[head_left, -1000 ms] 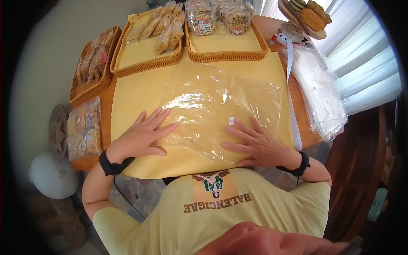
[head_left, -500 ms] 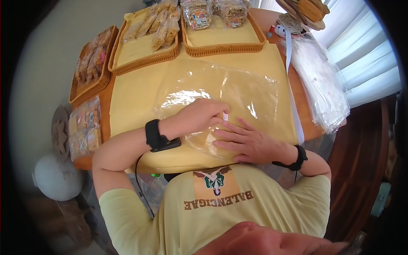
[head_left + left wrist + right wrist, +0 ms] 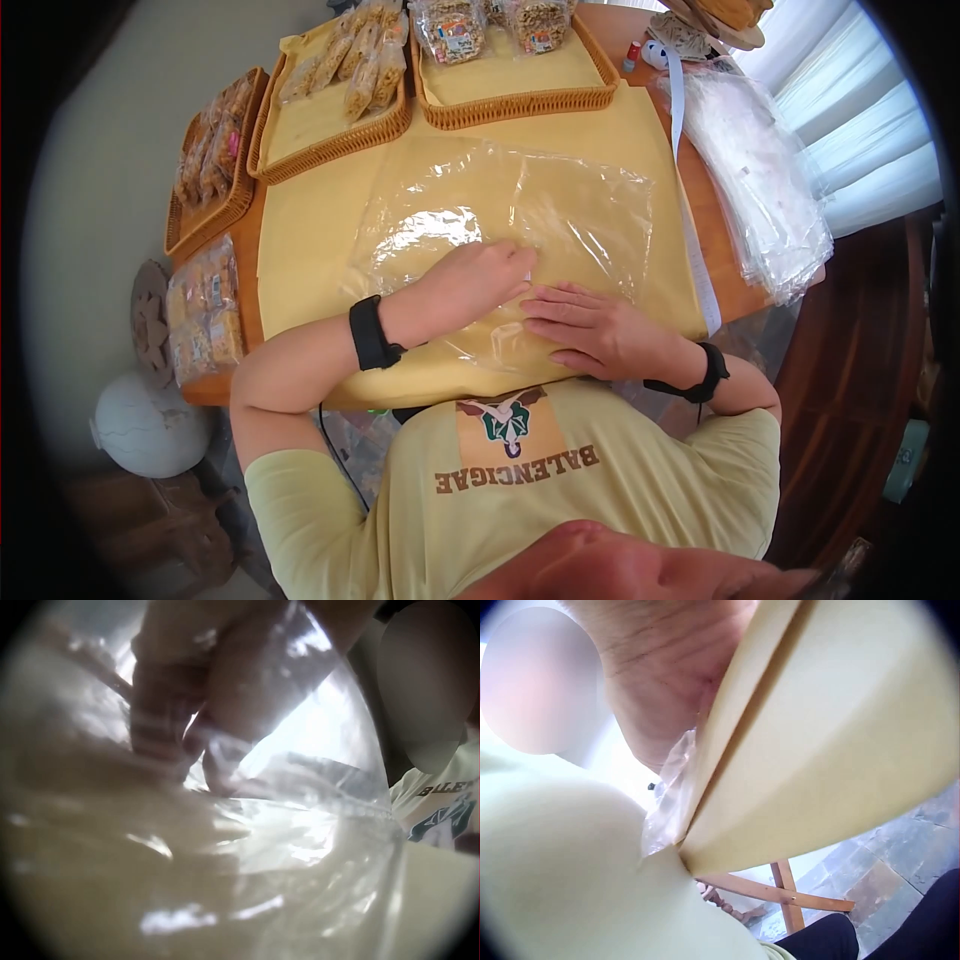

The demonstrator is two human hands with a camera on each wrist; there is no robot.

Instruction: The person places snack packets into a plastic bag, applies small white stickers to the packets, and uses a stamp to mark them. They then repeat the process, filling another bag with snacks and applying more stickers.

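Observation:
A large clear plastic bag (image 3: 590,215) lies flat on the yellow cloth (image 3: 310,240) in front of the person. The left hand (image 3: 478,280) reaches across to its middle with curled fingers. Seen from the left wrist, thumb and finger pinch the shiny film (image 3: 315,847) of the bag. A bit of the small white label shows beside these fingertips, mostly hidden. Close by, the right hand (image 3: 595,330) rests on the bag's near part, its fingertips almost meeting the left hand. In the right wrist view the palm (image 3: 667,675) is above the cloth's edge, beside crumpled film.
Wicker trays (image 3: 520,108) with packed snacks stand along the back and left. Snack packs (image 3: 205,310) lie at the left edge. A stack of clear bags (image 3: 755,180) is on the right, past a white ribbon (image 3: 676,110). A round white object (image 3: 155,425) stands lower left.
The left hand has moved right from lying spread on the bag's left side to pinching at its middle by the label. The right hand stays on the bag, its fingers closer together.

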